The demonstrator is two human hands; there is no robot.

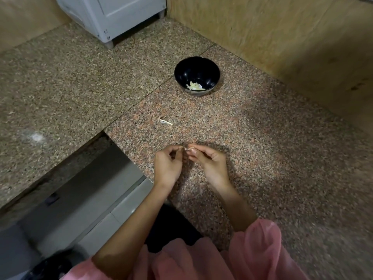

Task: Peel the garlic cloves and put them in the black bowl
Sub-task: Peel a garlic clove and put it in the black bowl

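Garlic clove [187, 148] pinched between left hand [168, 165] and right hand [210, 161], low over granite counter [262, 138]. Likely light, firm, papery skin slippery; best nipped at tip. Black bowl [182, 66] well beyond, holds pale peeled cloves [194, 85].

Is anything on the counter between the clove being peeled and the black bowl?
Nothing blocks it. Both hands pinch the garlic clove; only a scrap of peel lies flat on the granite counter, left of the line to the black bowl.
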